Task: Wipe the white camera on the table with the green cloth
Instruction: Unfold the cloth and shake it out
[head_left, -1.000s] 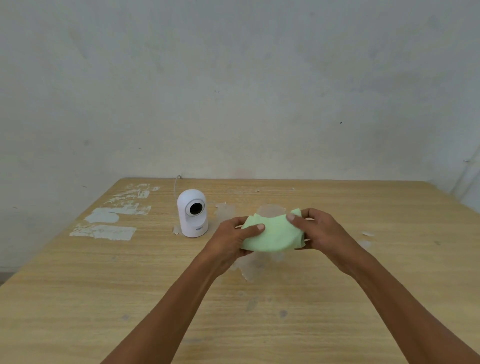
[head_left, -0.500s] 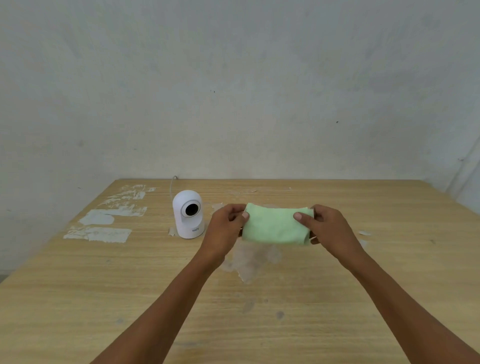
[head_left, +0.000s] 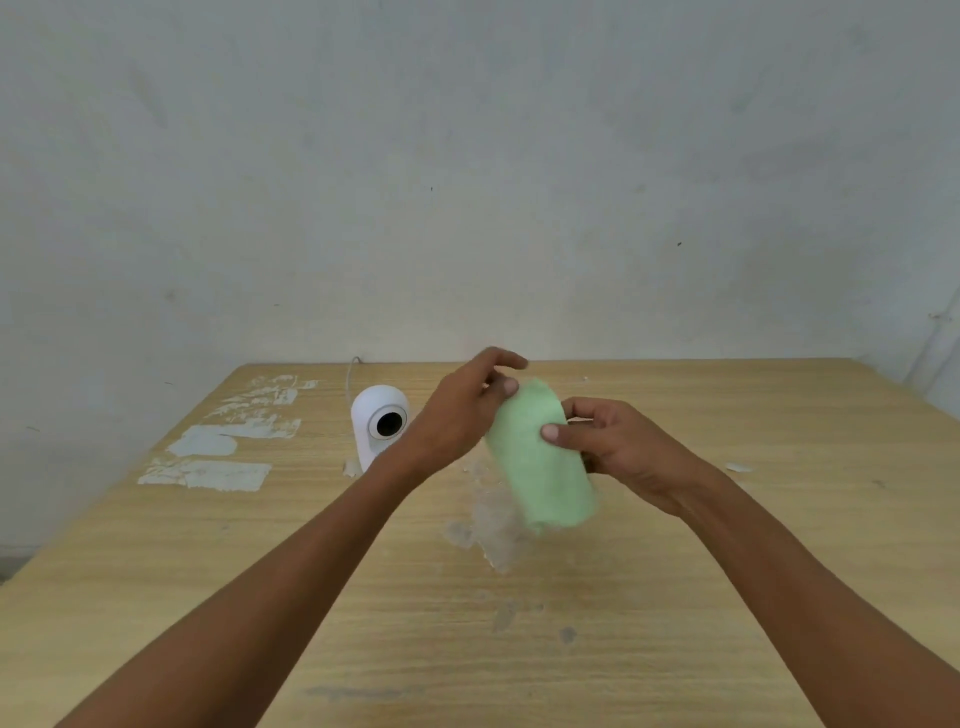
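Note:
The white camera (head_left: 378, 422) stands upright on the wooden table (head_left: 779, 441), left of centre, its dark round lens facing me; my left wrist hides its lower right side. The folded green cloth (head_left: 540, 467) hangs lengthwise in the air above the table, to the right of the camera. My right hand (head_left: 623, 447) pinches the cloth's middle between thumb and fingers. At the cloth's top corner, my left hand (head_left: 462, 410) grips with its thumb while the other fingers spread above. Neither the cloth nor my hands touch the camera.
White paint or tape patches (head_left: 218, 452) mark the table's left side. A scuffed grey patch (head_left: 493, 530) lies under the cloth. A thin white cable (head_left: 349, 374) rises behind the camera toward the plain wall.
The cloth was held level between both hands; now it has swung to hang nearly vertical. My left hand has risen to its top end, and my right hand holds its middle.

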